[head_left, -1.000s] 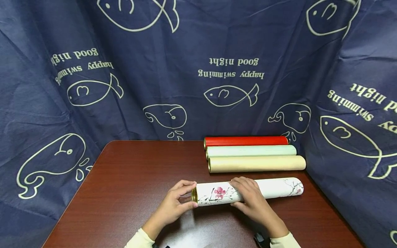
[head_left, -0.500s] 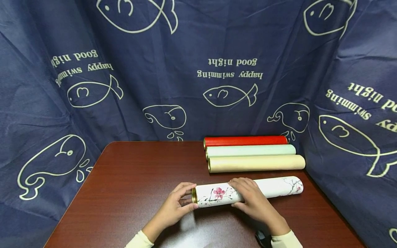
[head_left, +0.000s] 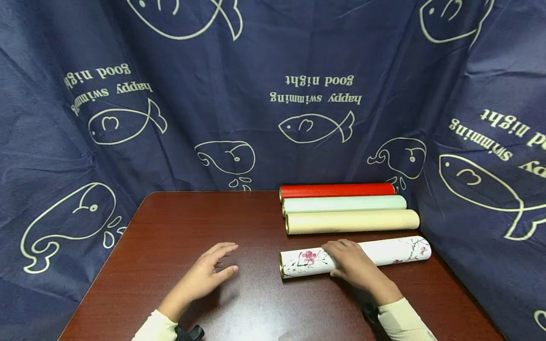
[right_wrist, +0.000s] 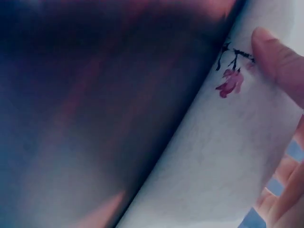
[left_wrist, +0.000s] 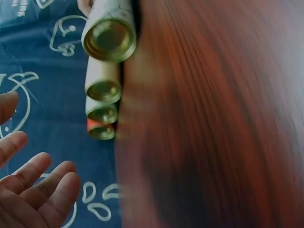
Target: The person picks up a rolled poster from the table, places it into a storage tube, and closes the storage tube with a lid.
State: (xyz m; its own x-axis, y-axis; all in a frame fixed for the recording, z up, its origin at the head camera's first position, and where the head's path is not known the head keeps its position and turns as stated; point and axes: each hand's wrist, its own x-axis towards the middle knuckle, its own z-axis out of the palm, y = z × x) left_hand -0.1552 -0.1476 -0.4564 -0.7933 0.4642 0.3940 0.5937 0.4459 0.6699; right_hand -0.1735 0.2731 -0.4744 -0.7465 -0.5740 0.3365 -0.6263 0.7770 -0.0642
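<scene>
A white cardboard tube (head_left: pixel 390 251) printed with pink blossoms and dark twigs lies on the table. My right hand (head_left: pixel 357 269) grips it around its middle; in the right wrist view the thumb (right_wrist: pixel 280 64) lies over one side of the tube (right_wrist: pixel 213 152) and the fingers are on the other. To the left of the tube, apart from it, my left hand (head_left: pixel 204 277) hovers with relaxed, spread fingers and holds nothing. The tube's recessed gold end (left_wrist: pixel 109 40) faces the left hand in the left wrist view.
Behind the white tube, a cream tube (head_left: pixel 351 222), a pale green tube (head_left: pixel 345 204) and a red tube (head_left: pixel 339 191) lie side by side. A dark blue curtain (head_left: pixel 256 71) with fish drawings hangs around the brown wooden table (head_left: pixel 204 218).
My left hand has let go of the tube's gold end and pulled back to the left. The white tube has shifted a little to the right with my right hand on it.
</scene>
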